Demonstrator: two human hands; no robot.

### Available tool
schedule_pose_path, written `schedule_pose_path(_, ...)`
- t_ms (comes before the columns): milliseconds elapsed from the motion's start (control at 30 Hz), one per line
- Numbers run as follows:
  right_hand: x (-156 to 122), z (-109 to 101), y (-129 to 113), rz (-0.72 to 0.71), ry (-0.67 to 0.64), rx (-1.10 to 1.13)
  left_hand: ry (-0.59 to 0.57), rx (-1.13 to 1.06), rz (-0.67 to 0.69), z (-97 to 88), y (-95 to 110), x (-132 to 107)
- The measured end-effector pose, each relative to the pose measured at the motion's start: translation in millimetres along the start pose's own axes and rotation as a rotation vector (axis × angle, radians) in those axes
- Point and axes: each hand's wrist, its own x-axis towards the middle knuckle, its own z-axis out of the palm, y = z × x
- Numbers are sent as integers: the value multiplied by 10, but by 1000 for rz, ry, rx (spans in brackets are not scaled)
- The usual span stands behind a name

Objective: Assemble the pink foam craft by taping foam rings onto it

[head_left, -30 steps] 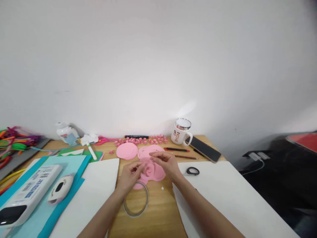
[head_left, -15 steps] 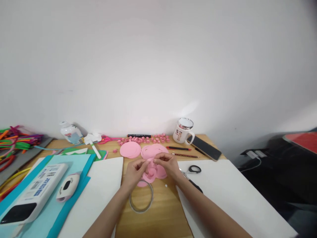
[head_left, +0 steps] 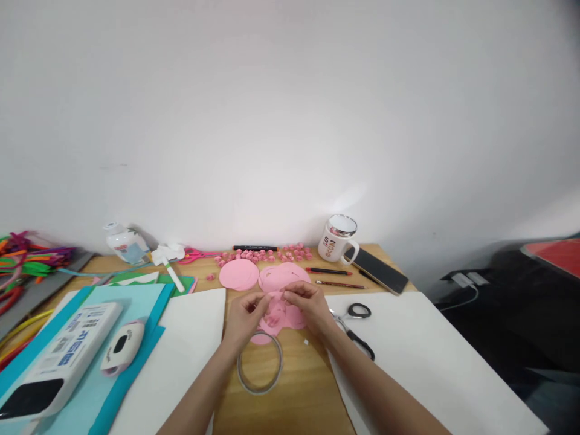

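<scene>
My left hand (head_left: pixel 243 318) and my right hand (head_left: pixel 305 304) meet over the wooden table (head_left: pixel 294 386), fingertips pinched on a pink paper spiral strip (head_left: pixel 277 309) that curls between them. Under the hands lie pink paper circles (head_left: pixel 238 273), one to the left and one behind. A row of several small rolled pink paper pieces (head_left: pixel 263 255) sits further back near the wall. A clear tape ring (head_left: pixel 260 370) lies just below my left wrist.
Black-handled scissors (head_left: pixel 356 323) lie right of my right hand on a white sheet (head_left: pixel 426 362). A mug (head_left: pixel 336 238), phone (head_left: pixel 379 269), pencils (head_left: pixel 338 283) and marker stand behind. At left: white sheet (head_left: pixel 181 344), blue paper (head_left: pixel 113 386), white devices (head_left: pixel 63 356), glue bottle (head_left: pixel 122 243), coloured pipe cleaners (head_left: pixel 27 254).
Both hands stay pinched on the pink strip and have shifted slightly together; the view has drifted a little, showing more of the scissors at the right.
</scene>
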Motion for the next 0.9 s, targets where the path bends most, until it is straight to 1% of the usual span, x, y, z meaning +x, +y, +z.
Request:
schedule_pose_path(100,-9,2,-13,-1,-2,-20,-30,16,18,13,-39,2)
schedule_pose_path(233,-4,-1,-5,6,34,-53,-61,16,8,28,-84,1)
schedule_pose_path(333,4,-17,-6,28,34,-53,-42,53,32,27,-106,-3)
schedule_pose_path(500,4,-34,-13,64,-29,-56,11,94,48,13,-140,-8)
schedule_pose_path(567,1,-34,-13,55,-32,-60,38,131,81,8,-126,-11)
schedule_pose_path(667,-3,-25,-20,37,-29,-47,81,183,195,5,-68,-15)
schedule_pose_path(733,-10,-11,-34,23,-30,-50,91,174,239,8,-25,-19)
schedule_pose_path(800,-22,5,-47,11,-36,-59,81,160,221,16,5,-29)
schedule_pose_path(900,-46,21,-50,5,-50,-63,5,115,105,34,19,-52)
